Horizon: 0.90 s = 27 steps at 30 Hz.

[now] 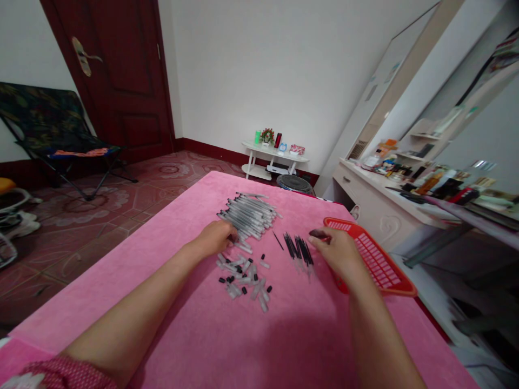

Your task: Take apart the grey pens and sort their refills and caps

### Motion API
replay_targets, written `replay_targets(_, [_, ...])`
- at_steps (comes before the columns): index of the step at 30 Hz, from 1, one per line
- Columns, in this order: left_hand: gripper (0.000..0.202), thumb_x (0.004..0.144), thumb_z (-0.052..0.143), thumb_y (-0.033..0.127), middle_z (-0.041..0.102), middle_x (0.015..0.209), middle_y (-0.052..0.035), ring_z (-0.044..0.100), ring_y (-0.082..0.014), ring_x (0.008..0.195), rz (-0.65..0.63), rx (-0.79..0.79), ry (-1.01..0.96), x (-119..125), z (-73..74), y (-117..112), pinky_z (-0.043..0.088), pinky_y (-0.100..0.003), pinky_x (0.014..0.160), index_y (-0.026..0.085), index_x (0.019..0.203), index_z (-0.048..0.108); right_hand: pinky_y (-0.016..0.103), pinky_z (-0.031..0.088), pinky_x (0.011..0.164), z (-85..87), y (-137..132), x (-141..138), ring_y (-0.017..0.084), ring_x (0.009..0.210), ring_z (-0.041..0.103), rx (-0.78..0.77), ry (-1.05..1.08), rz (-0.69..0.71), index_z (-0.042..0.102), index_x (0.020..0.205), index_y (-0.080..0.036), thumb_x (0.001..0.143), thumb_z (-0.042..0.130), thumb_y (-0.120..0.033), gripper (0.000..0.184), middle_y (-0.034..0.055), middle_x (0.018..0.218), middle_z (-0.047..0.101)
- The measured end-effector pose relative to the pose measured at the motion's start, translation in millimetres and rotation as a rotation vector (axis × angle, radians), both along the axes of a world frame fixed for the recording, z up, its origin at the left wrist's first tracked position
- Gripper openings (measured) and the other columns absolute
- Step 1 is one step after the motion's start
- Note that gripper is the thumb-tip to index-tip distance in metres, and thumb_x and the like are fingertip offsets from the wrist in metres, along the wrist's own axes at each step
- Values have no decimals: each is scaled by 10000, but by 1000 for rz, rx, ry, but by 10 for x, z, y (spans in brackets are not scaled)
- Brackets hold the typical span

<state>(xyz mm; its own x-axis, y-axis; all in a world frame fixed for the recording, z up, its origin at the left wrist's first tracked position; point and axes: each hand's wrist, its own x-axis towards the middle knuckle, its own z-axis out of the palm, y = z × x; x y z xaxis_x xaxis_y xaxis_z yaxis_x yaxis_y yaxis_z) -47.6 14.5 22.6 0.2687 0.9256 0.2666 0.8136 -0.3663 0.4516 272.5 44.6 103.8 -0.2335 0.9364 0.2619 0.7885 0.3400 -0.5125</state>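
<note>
A pile of grey pens [249, 215] lies on the pink table [190, 335]. My left hand [214, 237] rests at the near edge of that pile, fingers curled onto a pen. Below it lie scattered clear caps and small black bits [245, 275]. A row of thin black refills [298, 248] lies to the right. My right hand [338, 251] sits beside the refills, fingers pinched on a small dark piece at its fingertips, close to a red plastic basket [375, 259].
A white dresser [381, 205] with bottles and a large mirror stands to the right. A small white table [275, 156] stands by the far wall. A folding chair [52, 135] and a dark red door [117, 70] are at the left.
</note>
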Motion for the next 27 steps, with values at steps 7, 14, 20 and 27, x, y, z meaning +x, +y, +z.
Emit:
replay_targets(7, [180, 762, 545, 164, 662, 803, -55, 582, -180, 792, -102, 143, 109, 379, 316, -178, 387, -261, 702, 196, 876, 681, 264, 438, 680, -333, -237, -591, 178, 765, 614, -71, 148, 295, 673, 999, -146, 728, 608, -311, 324, 93, 926, 693])
replay_targets(14, [203, 817, 500, 186, 627, 842, -68, 554, -193, 861, -115, 249, 187, 614, 382, -295, 363, -297, 747, 192, 954, 649, 232, 325, 525, -523, -281, -727, 127, 534, 501, -168, 132, 288, 612, 619, -153, 798, 493, -302, 262, 23, 552, 574])
replay_targets(20, [220, 839, 450, 168, 615, 805, -55, 551, -170, 805, -167, 320, 211, 641, 327, -331, 345, -293, 738, 186, 963, 632, 215, 209, 421, -567, -291, -776, 72, 388, 304, -541, 503, 355, 549, 614, -147, 767, 499, -418, 315, -52, 452, 401])
replay_targets(27, [230, 802, 436, 160, 633, 759, -59, 573, -174, 714, -153, 207, 147, 607, 254, -350, 329, -261, 601, 189, 906, 639, 213, 260, 482, -547, -313, -736, 92, 483, 396, -267, 289, 434, 553, 558, -150, 793, 517, -335, 301, -29, 507, 461])
